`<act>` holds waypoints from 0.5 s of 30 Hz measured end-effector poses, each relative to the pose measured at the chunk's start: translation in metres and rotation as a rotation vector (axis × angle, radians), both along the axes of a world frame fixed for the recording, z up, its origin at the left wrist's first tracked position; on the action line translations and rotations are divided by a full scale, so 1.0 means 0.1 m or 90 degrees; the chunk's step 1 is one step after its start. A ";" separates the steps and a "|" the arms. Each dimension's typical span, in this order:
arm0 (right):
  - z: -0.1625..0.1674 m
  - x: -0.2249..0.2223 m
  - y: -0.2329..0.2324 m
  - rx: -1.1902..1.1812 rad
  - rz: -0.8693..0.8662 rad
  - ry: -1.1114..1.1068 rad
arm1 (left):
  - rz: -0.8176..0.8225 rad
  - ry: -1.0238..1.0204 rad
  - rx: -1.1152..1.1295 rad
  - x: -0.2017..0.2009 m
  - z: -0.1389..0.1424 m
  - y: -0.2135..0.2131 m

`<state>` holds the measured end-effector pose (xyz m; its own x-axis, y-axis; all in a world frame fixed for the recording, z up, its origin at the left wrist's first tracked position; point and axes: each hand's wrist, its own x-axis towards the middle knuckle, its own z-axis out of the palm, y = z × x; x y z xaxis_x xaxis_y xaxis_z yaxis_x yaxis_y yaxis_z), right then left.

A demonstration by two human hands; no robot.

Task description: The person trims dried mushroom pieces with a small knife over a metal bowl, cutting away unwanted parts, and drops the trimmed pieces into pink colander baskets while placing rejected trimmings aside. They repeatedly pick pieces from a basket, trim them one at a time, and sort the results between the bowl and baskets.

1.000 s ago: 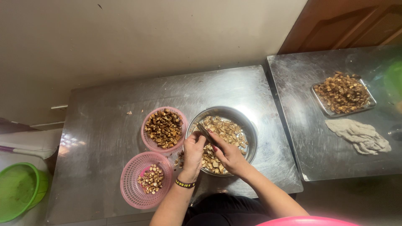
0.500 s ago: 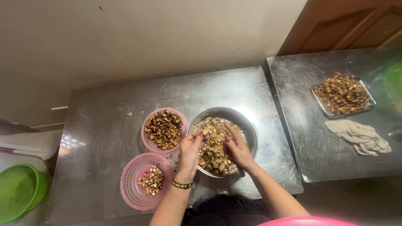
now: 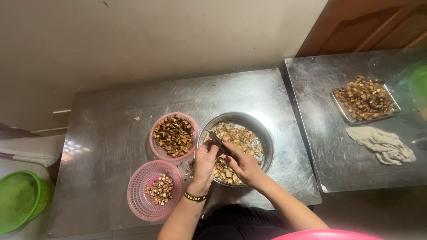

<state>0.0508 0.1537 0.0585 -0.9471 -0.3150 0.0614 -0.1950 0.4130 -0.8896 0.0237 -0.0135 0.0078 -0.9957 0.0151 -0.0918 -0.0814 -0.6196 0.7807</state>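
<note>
As hands work, steel bowl (image 3: 266,135) apparently holding nut pieces (image 3: 238,135), pink baskets (image 3: 153,190) alongside

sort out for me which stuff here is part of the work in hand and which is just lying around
In use: steel bowl of brown pieces, knife in the right hand, left hand at the bowl, upper pink basket, lower pink basket.

Lying about: tray of pieces, grey cloth, green basin.

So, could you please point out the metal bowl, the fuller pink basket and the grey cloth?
metal bowl (image 3: 262,129), head view, bare far rim.
fuller pink basket (image 3: 156,124), head view, left rim.
grey cloth (image 3: 382,144), head view, middle of its folds.
</note>
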 end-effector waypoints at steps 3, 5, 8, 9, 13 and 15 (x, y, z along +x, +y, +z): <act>-0.08 -0.06 -0.01 -0.164 0.013 0.021 | -0.011 0.022 0.009 0.01 0.00 0.03; -0.12 -0.11 0.00 -0.297 0.041 -0.101 | -0.010 0.031 -0.007 0.00 0.00 0.04; -0.12 -0.17 0.09 -0.433 0.037 -0.293 | 0.003 0.015 -0.039 -0.03 0.02 0.00; -0.12 -0.19 0.13 -0.467 0.026 -0.358 | 0.001 0.000 -0.035 -0.05 0.03 -0.02; -0.09 -0.20 0.20 -0.401 -0.049 -0.276 | 0.023 -0.072 -0.056 -0.09 0.08 -0.09; -0.08 -0.13 0.17 -0.317 -0.056 -0.212 | 0.020 -0.071 -0.029 -0.08 0.07 -0.08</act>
<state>0.0376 0.1705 0.0508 -0.9620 -0.2436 -0.1230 0.1430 -0.0664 -0.9875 0.0156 -0.0210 0.0151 -0.9791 -0.0231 -0.2020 -0.1502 -0.5870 0.7956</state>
